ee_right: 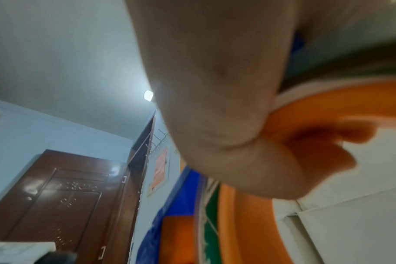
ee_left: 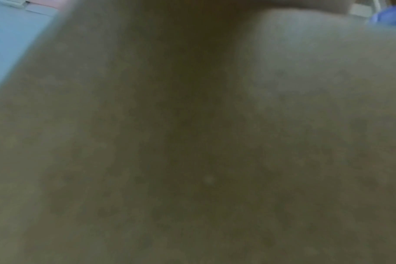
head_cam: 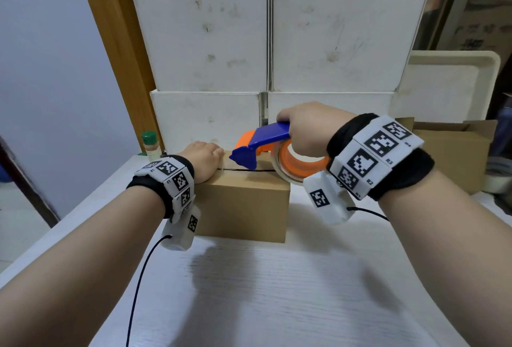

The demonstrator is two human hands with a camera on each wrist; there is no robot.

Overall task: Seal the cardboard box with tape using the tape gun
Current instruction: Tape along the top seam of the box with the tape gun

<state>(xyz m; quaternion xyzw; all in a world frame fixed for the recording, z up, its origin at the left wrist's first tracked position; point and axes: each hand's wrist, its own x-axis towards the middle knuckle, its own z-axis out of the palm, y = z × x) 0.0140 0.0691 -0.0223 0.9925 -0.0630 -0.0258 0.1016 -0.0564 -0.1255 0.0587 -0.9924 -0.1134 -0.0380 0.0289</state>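
Cardboard box (head_cam: 243, 205), on tabletop (head_cam: 277, 291), pressed under left hand (head_cam: 203, 159); tape gun (head_cam: 260, 146) clamped in right hand (head_cam: 307, 128), beside that grip: to be drawn steadily along the seam (head_cam: 249, 170).

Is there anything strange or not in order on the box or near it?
Nothing serious. The cardboard box top seam shows a dark, slightly uneven gap, not taped yet. The white boxes stacked behind look scuffed and stained.
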